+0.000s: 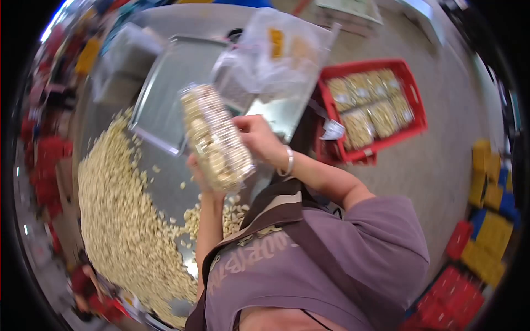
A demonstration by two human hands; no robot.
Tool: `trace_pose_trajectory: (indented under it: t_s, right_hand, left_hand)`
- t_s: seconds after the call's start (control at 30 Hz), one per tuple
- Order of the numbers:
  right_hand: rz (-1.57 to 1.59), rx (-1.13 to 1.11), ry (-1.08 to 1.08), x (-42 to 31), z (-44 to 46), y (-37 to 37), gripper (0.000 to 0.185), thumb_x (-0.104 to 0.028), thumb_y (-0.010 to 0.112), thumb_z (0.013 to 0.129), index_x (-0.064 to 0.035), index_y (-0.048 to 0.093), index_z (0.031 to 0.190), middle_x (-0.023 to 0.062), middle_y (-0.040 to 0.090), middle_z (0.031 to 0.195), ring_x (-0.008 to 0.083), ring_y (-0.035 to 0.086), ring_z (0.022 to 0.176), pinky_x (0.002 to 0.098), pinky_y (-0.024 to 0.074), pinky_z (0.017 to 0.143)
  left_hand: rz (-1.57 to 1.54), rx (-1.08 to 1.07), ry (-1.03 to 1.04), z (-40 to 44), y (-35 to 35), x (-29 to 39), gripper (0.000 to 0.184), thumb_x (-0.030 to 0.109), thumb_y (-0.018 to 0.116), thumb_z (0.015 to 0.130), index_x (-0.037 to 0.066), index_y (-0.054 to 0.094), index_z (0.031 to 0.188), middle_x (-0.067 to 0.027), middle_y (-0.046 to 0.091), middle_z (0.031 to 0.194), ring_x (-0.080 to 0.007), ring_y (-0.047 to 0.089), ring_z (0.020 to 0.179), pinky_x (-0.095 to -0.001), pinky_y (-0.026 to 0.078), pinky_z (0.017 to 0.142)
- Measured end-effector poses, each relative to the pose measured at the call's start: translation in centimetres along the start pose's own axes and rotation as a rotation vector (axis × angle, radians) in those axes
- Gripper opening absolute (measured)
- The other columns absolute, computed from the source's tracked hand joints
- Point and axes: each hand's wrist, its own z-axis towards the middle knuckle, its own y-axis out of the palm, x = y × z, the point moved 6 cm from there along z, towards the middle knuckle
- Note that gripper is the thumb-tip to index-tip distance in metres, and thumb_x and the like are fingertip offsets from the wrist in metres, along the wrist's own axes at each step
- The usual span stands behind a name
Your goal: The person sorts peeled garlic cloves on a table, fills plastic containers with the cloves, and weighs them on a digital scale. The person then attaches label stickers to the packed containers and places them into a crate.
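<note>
A long clear plastic package [218, 138] of pale pieces is held up above the metal table, tilted. My left hand [204, 175] grips its lower left side from beneath, with most of the fingers hidden behind it. My right hand [258, 138], with a light bracelet on the wrist, is closed at the package's right edge, its fingertips partly hidden. A large heap of pale nut-like pieces [121, 215] spreads over the left of the table, and a smaller group [232, 218] lies close to my body.
A metal tray [176, 83] and a white plastic bag [276, 55] are at the far side of the table [165, 176]. To the right stands a red crate [417, 105] of filled packages. Stacked crates [491, 237] and another person [91, 287] are farther off.
</note>
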Motion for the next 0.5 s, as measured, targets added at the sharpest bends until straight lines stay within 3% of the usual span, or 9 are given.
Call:
trace_pose_trajectory:
  t_s: [0.1,0.17,0.2,0.27,0.33,0.37,0.4,0.43,0.5]
  right_hand:
    - [0.367,0.042,0.220,1.2,-0.4,-4.9,0.021,-0.010,0.061,0.082,-0.0020,0.058,0.101,0.0097,0.064,0.091,0.0023,0.048,0.057,0.0154,0.0364,0.046]
    - [0.578,0.054,0.256,-1.4,0.9,-10.8,0.030,-0.015,0.060,0.083,-0.0024,0.045,0.106,0.0231,0.057,0.110,-0.0008,0.036,0.047,0.0107,0.0287,0.040]
    - [0.730,0.018,0.411,-0.9,2.1,-13.4,0.028,-0.018,0.058,0.085,-0.0042,0.045,0.105,0.0299,0.055,0.110,-0.0004,0.034,0.044,0.0107,0.0265,0.038]
    - [0.609,-0.150,0.455,-3.8,1.8,-13.6,0.026,-0.021,0.057,0.086,-0.0055,0.047,0.105,0.0257,0.058,0.106,-0.0006,0.032,0.043,0.0126,0.0274,0.037]
    - [-0.013,-0.379,0.238,-9.1,-1.2,-10.1,0.029,-0.019,0.059,0.086,-0.0044,0.049,0.108,0.0188,0.063,0.101,0.0026,0.045,0.049,0.0155,0.0387,0.045]
    - [-0.248,-0.425,0.004,-10.3,-3.2,-9.1,0.034,-0.016,0.062,0.084,-0.0027,0.049,0.113,0.0131,0.066,0.095,0.0073,0.059,0.068,0.0213,0.0464,0.062]
    - [-0.225,-0.435,0.016,-13.1,-6.5,-9.4,0.038,-0.011,0.062,0.084,-0.0018,0.047,0.117,0.0113,0.066,0.093,0.0106,0.061,0.087,0.0250,0.0462,0.075]
    - [-0.234,-0.366,-0.096,-14.8,-8.9,-11.2,0.038,-0.008,0.061,0.084,-0.0008,0.045,0.117,0.0094,0.065,0.090,0.0112,0.061,0.086,0.0251,0.0463,0.075]
    - [-0.087,-0.114,0.079,-13.6,-11.7,-16.1,0.051,-0.008,0.063,0.082,-0.0004,0.037,0.125,0.0110,0.061,0.101,0.0137,0.059,0.092,0.0273,0.0463,0.079]
  left_hand:
    - [-0.082,-0.221,-0.205,1.1,2.3,-1.9,0.056,0.044,0.038,0.090,0.010,0.035,0.135,-0.0158,0.044,0.130,-0.0257,0.055,0.106,-0.0420,0.048,0.087]
    - [-0.027,-0.229,-0.262,0.8,3.5,-3.1,0.059,0.039,0.049,0.087,0.006,0.037,0.134,-0.0205,0.048,0.125,-0.0238,0.057,0.104,-0.0424,0.049,0.086]
    - [0.258,-0.191,-0.422,1.3,2.5,-4.3,0.060,0.041,0.051,0.084,0.003,0.041,0.128,-0.0181,0.053,0.116,-0.0229,0.059,0.097,-0.0388,0.051,0.081]
    - [0.842,-0.116,-0.707,2.7,-1.3,-5.6,0.064,0.045,0.055,0.077,-0.004,0.049,0.118,-0.0132,0.062,0.100,-0.0212,0.064,0.083,-0.0316,0.054,0.071]
    - [0.784,0.072,-0.902,1.6,-1.6,-9.4,0.059,0.039,0.054,0.079,-0.005,0.048,0.118,-0.0148,0.062,0.102,-0.0203,0.064,0.084,-0.0311,0.054,0.072]
    - [0.774,0.042,-0.817,1.5,-0.6,-10.2,0.059,0.038,0.054,0.079,-0.005,0.047,0.119,-0.0156,0.060,0.105,-0.0211,0.064,0.086,-0.0321,0.054,0.075]
    - [0.759,0.010,-0.731,1.6,0.3,-10.5,0.059,0.037,0.055,0.079,-0.004,0.046,0.120,-0.0164,0.059,0.108,-0.0219,0.063,0.089,-0.0331,0.054,0.077]
    - [0.728,-0.026,-0.649,1.8,0.9,-9.9,0.060,0.037,0.055,0.079,-0.004,0.045,0.122,-0.0168,0.057,0.111,-0.0228,0.062,0.093,-0.0337,0.052,0.080]
    - [0.648,-0.032,-0.550,2.2,3.3,-9.1,0.061,0.030,0.055,0.078,-0.005,0.041,0.126,-0.0168,0.053,0.117,-0.0249,0.059,0.100,-0.0348,0.050,0.085]
